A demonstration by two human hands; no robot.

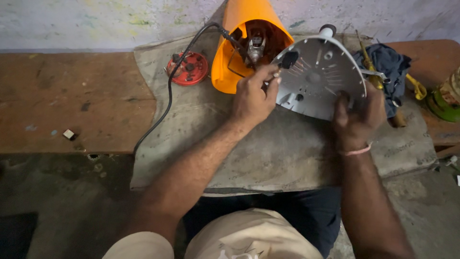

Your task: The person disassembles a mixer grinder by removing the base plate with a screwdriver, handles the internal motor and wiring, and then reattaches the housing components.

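An orange appliance housing (239, 29) lies on its side on a grey cloth, its open end showing metal parts and wires inside. My right hand (359, 112) grips the lower edge of a round grey base plate (318, 79) and holds it tilted up next to the housing. My left hand (254, 98) pinches a small part at the plate's left rim, near a black fitting (289, 59). A black power cord (167, 91) runs from the housing down off the bench.
A red round lid (188, 68) with small black parts sits left of the housing. At right lie a blue rag (385, 62), a yellow-handled screwdriver (369, 64), a wrench and a green object (443, 103). The wooden bench (72, 100) stretches left; a wall stands behind.
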